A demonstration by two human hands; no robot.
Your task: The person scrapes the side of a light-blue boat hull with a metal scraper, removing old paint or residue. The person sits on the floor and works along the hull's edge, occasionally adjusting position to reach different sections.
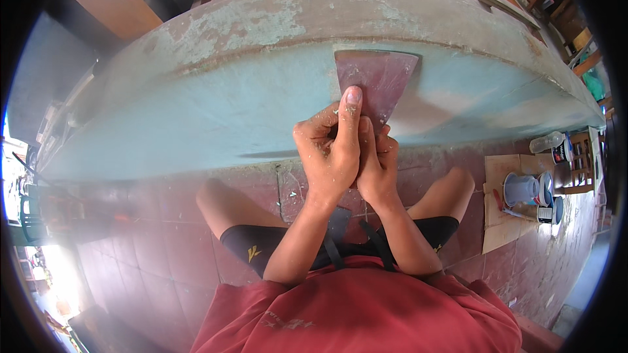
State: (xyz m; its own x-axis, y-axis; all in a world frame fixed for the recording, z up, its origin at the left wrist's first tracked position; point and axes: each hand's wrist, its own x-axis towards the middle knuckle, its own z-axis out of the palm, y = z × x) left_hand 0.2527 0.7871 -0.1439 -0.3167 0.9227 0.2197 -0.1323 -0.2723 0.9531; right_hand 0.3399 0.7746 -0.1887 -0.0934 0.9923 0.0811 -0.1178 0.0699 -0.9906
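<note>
Both of my hands are closed round the grip end of a wide scraper (384, 77) with a dull purplish, flared blade. My left hand (327, 144) has its thumb laid along the lower blade. My right hand (379, 167) is wrapped close beside it, and the two hands touch. The handle is hidden under the fingers. The blade's broad edge points up and lies against the low wall (261, 104), just under its rounded upper ledge. Pale blue-green paint covers this face, with a bare, greyish patch right of the blade. Small paint flakes stick to my hands.
Worn, flaking paint marks the wall's ledge (314, 16). Red floor tiles (163, 242) lie around my bent legs, with paint crumbs between them. At right, a cardboard sheet (494, 235) carries a pale plastic tub (520, 188) and other containers. A clear bottle (547, 142) lies near the wall.
</note>
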